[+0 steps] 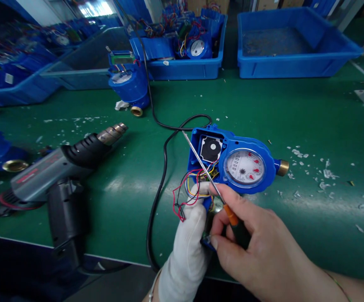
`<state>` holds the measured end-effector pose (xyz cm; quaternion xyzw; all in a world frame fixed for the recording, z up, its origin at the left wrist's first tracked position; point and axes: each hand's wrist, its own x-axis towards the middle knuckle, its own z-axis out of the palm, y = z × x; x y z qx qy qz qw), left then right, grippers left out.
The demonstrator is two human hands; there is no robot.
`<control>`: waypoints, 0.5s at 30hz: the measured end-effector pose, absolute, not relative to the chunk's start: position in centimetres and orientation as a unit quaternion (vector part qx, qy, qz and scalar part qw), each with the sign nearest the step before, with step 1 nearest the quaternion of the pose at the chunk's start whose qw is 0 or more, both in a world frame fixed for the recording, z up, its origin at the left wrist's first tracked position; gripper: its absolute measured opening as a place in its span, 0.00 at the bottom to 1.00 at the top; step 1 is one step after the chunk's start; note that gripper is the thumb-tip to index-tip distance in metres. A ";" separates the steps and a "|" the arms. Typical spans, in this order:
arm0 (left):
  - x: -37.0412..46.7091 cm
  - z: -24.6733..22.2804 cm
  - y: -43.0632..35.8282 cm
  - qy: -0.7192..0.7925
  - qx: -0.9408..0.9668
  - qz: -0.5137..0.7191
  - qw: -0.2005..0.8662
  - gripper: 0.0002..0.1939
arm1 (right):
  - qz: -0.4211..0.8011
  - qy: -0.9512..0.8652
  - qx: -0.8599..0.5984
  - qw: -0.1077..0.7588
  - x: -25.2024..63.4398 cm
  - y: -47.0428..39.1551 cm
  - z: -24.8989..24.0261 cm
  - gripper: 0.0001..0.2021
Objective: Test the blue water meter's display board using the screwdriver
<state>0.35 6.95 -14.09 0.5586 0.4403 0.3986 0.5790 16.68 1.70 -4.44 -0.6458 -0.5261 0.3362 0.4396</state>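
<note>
A blue water meter [246, 167] lies on the green table with its round dial facing up. Its square housing stands uncovered, showing a black-and-white part and loose red, black, yellow and blue wires [182, 197]. My left hand [189, 235], in a white glove, is closed on the blue piece at the near end of those wires. My bare right hand [260, 239] grips a screwdriver [231, 214] with an orange and dark handle, its shaft slanting up left over the housing. The right thumb and fingertips also touch the blue piece, which the hands partly hide.
A heat gun [65, 172] rests at the left, nozzle toward the middle. A black cable [164, 167] loops beside the meter. Another meter [130, 84] stands behind; blue bins [184, 69] line the back, one full of meters. White scraps [326, 172] litter the right side.
</note>
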 end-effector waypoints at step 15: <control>-0.4 -15.2 6.5 0.423 0.585 0.378 0.579 0.15 | 0.170 -0.606 -0.632 0.453 16.4 0.8 -5.3 0.29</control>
